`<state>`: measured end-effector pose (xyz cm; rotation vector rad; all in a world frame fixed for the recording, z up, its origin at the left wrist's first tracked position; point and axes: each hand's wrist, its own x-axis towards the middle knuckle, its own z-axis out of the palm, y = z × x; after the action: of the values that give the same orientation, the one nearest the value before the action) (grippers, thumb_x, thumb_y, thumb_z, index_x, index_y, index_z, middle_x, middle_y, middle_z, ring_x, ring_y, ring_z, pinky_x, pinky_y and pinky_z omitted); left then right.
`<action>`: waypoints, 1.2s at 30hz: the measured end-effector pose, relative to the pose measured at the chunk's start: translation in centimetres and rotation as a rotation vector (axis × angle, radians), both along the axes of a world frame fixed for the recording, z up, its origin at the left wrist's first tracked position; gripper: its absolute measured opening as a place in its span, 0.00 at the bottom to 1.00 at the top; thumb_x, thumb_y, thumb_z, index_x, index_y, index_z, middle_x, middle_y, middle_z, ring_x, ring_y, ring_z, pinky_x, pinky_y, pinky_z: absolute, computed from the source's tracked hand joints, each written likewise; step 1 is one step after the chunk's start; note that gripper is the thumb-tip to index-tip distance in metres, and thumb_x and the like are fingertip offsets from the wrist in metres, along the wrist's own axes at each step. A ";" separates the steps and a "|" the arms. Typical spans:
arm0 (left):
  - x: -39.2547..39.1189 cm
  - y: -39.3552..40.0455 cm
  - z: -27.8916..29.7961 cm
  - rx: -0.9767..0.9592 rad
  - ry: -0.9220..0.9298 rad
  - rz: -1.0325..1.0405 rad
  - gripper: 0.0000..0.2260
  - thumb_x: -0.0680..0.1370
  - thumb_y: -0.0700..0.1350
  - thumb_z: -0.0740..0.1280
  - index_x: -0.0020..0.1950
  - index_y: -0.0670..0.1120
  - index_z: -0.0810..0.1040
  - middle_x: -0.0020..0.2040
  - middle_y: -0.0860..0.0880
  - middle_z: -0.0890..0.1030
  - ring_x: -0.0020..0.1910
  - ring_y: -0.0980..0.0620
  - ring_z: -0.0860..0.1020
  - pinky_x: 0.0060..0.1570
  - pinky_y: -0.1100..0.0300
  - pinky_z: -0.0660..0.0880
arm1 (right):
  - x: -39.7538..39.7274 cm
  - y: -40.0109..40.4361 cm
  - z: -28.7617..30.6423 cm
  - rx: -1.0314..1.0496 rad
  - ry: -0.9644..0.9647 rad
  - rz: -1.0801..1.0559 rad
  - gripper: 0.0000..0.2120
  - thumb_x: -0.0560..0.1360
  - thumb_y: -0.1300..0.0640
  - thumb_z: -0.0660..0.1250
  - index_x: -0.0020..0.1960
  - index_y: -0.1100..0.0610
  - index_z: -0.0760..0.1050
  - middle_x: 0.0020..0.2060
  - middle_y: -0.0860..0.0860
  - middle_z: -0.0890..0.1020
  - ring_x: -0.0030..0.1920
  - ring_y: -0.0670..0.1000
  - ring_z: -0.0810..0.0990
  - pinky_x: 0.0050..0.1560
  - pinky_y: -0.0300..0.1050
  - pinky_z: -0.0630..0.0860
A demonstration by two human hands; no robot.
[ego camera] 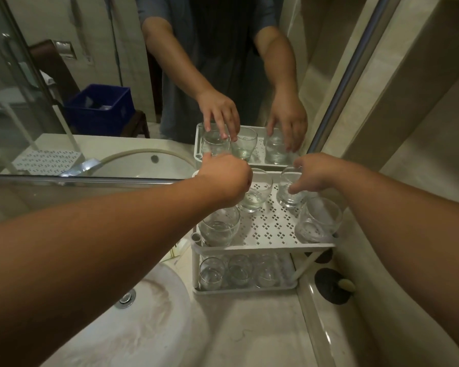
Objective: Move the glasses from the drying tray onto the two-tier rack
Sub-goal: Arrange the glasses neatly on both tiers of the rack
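A white two-tier rack (273, 229) stands on the counter against the mirror. Its perforated top shelf carries several clear glasses: one at the back middle (256, 193), one at the front left (219, 226), one at the front right (317, 221). My right hand (312, 173) is closed around a glass (289, 194) at the back right of that shelf. My left hand (227, 178) reaches over the back left corner, fingers curled downward; in the mirror they rest on the rim of a glass hidden under my hand. Three glasses (239, 270) stand on the bottom shelf.
A white sink (133, 321) with a chrome drain lies left of the rack. The mirror (143, 75) right behind the rack reflects a person, a perforated white tray and a blue crate. A raised marble ledge with dark round marks (331, 286) runs on the right.
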<state>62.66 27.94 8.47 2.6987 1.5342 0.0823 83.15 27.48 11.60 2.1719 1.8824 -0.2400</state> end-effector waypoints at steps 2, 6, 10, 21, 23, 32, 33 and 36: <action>0.0 -0.2 0.1 -0.003 0.006 -0.004 0.08 0.79 0.47 0.68 0.56 0.55 0.82 0.57 0.50 0.81 0.65 0.45 0.73 0.71 0.36 0.59 | 0.1 0.2 -0.2 0.008 -0.020 -0.003 0.37 0.70 0.41 0.73 0.73 0.55 0.68 0.65 0.54 0.76 0.63 0.56 0.75 0.56 0.47 0.73; 0.0 -0.2 0.3 -0.021 0.008 -0.011 0.08 0.79 0.47 0.68 0.56 0.55 0.83 0.56 0.50 0.81 0.63 0.45 0.74 0.70 0.36 0.61 | -0.1 0.7 -0.1 0.036 -0.093 0.022 0.35 0.73 0.39 0.70 0.72 0.60 0.69 0.65 0.55 0.77 0.63 0.56 0.75 0.60 0.47 0.74; -0.1 -0.3 0.3 -0.026 0.010 -0.016 0.07 0.80 0.47 0.67 0.54 0.55 0.83 0.53 0.50 0.82 0.59 0.45 0.75 0.68 0.37 0.63 | -0.4 0.8 0.0 0.034 -0.136 0.031 0.34 0.74 0.43 0.71 0.72 0.60 0.68 0.64 0.55 0.77 0.62 0.57 0.76 0.59 0.47 0.75; -2.4 1.5 -0.3 -0.010 -0.108 0.104 0.31 0.73 0.42 0.75 0.74 0.56 0.68 0.69 0.48 0.75 0.64 0.44 0.75 0.58 0.44 0.77 | 0.0 0.6 -0.5 0.075 -0.063 -0.004 0.38 0.75 0.44 0.70 0.77 0.59 0.59 0.70 0.56 0.72 0.68 0.58 0.71 0.65 0.49 0.71; -3.2 2.1 -0.5 -0.034 -0.134 0.138 0.31 0.73 0.40 0.74 0.73 0.54 0.69 0.69 0.47 0.75 0.64 0.44 0.75 0.58 0.49 0.76 | 0.2 0.3 -0.8 0.110 0.016 -0.033 0.41 0.74 0.46 0.72 0.79 0.57 0.55 0.72 0.57 0.70 0.69 0.58 0.70 0.65 0.49 0.70; -3.1 3.2 -1.3 -0.008 -0.191 0.092 0.32 0.72 0.42 0.76 0.74 0.52 0.69 0.71 0.45 0.73 0.68 0.43 0.72 0.62 0.52 0.73 | 0.4 0.2 -1.7 0.158 0.141 -0.025 0.42 0.73 0.49 0.74 0.79 0.51 0.55 0.74 0.55 0.66 0.72 0.58 0.67 0.66 0.48 0.67; -3.1 3.3 -1.3 -0.010 -0.201 0.094 0.32 0.72 0.42 0.76 0.74 0.53 0.69 0.71 0.45 0.73 0.67 0.44 0.73 0.61 0.53 0.73 | 0.5 0.3 -1.7 0.163 0.144 -0.033 0.42 0.73 0.49 0.74 0.79 0.52 0.56 0.74 0.56 0.67 0.72 0.59 0.68 0.66 0.49 0.68; -3.3 3.4 -1.4 -0.021 -0.240 0.097 0.33 0.72 0.42 0.77 0.74 0.53 0.69 0.71 0.46 0.72 0.67 0.44 0.73 0.62 0.53 0.73 | 0.6 0.3 -1.6 0.173 0.124 -0.065 0.41 0.72 0.49 0.74 0.78 0.55 0.58 0.72 0.57 0.70 0.69 0.59 0.70 0.64 0.48 0.70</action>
<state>59.38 31.31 7.06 2.4878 1.5807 0.3755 83.79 27.80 9.96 2.3858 1.9664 -0.2365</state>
